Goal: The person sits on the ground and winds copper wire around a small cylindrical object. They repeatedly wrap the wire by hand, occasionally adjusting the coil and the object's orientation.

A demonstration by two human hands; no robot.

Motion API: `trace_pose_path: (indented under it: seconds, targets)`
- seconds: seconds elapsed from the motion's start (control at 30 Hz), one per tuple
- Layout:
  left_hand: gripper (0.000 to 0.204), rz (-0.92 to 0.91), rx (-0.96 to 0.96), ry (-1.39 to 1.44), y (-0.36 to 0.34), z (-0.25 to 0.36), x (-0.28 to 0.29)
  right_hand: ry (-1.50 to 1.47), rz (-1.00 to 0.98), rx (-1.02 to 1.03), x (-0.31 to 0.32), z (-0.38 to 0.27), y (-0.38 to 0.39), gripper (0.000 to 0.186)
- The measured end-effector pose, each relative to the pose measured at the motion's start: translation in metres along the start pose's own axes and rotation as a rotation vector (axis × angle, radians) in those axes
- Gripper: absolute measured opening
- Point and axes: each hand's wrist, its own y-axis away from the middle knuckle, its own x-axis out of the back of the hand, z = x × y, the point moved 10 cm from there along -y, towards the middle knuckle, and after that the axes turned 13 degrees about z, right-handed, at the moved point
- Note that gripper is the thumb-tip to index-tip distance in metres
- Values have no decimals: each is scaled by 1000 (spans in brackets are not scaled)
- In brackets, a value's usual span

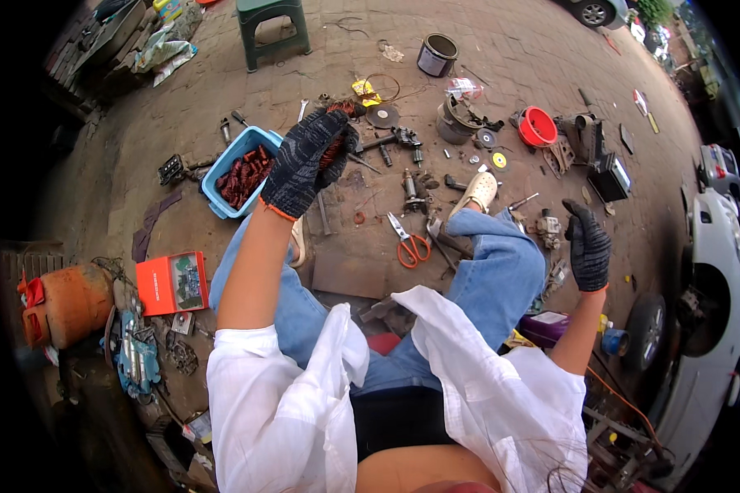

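My left hand (302, 164), in a dark knit glove with an orange cuff, grips a copper winding (341, 108), raised at the upper middle and partly hidden by the fingers. Just left of it, a light blue plastic bin (220, 200) holds more reddish copper windings (242, 175). My right hand (588, 246), gloved alike, is lifted at the right with its fingers curled together; what is in them, if anything, I cannot make out. Orange-handled scissors (412, 250) lie on the ground between my legs, among metal motor parts (413, 189).
A red bucket (543, 119), metal cans (436, 59), a battery (608, 179) and scattered tools surround me on paving. A green stool (273, 20) stands at the top. An orange cylinder (78, 300) and red box (152, 287) are left; a tyre (643, 329) and white car (715, 279) are right.
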Motion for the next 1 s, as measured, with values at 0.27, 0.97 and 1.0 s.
trace_pose_path:
  seconds: [0.27, 0.97, 1.0]
  targets:
    - [40, -134, -10, -12, 15, 1, -31, -16, -662, 79, -57, -74, 142, 25]
    - [22, -223, 45, 61, 20, 9, -31, -69, -445, 511, -59, -192, 33, 31]
    - [23, -169, -30, 118, 13, 7, -26, -168, -233, 502, -42, -199, 9, 30]
